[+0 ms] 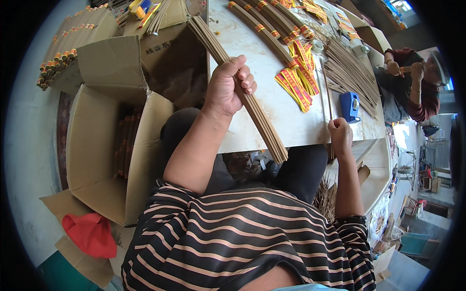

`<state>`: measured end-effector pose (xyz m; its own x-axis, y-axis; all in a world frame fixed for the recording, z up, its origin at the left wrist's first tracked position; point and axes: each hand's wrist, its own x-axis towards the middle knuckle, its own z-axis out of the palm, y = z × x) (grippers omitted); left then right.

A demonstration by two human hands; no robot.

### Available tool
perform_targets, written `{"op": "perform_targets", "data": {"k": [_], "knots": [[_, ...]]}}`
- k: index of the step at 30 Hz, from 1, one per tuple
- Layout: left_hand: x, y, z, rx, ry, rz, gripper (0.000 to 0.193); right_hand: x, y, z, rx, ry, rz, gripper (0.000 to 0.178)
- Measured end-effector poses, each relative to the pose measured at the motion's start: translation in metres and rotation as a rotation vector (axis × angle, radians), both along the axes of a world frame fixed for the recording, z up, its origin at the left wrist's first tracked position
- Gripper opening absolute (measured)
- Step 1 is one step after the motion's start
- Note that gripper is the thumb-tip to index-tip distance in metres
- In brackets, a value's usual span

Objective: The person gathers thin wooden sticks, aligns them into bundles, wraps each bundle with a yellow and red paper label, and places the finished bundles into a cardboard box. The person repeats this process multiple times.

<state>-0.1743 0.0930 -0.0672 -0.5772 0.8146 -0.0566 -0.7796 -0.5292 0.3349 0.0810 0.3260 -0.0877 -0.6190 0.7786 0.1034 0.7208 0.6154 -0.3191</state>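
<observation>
A bundle of brown incense sticks [262, 119] slants across the table's near left edge, with my left hand [227, 87] wrapped around it near its middle. Its lower end reaches out over my lap. At the table's near right edge, my right hand [341, 136] is closed on a thin incense stick [325, 85] that points away from me. Beside that hand stands a blue tape dispenser [349, 106]. Loose incense sticks [352, 72] lie in a heap beyond it. Between my hands are red and yellow paper labels [296, 85] in a fanned pile.
Banded incense bundles [264, 26] lie on the white table [242, 133] at the far side. An open cardboard box [92, 145] holding dark bundles stands at my left, near a red cloth [90, 235]. More bundles [73, 39] are stacked far left. Another person [412, 87] sits at the right.
</observation>
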Motion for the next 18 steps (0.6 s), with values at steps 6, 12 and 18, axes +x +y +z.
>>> {"op": "perform_targets", "data": {"k": [6,12,18], "knots": [[0.003,-0.001,0.002,0.009,0.026,-0.019,0.028,-0.019,-0.018,0.022,0.314,-0.09,0.095,0.027],[0.02,-0.002,0.01,0.188,0.156,-0.123,0.026,-0.08,-0.131,0.066,-1.142,0.347,0.405,0.05],[0.015,-0.007,0.012,0.106,0.169,-0.017,0.017,-0.105,-0.168,0.065,-1.186,0.059,0.394,0.027]]}}
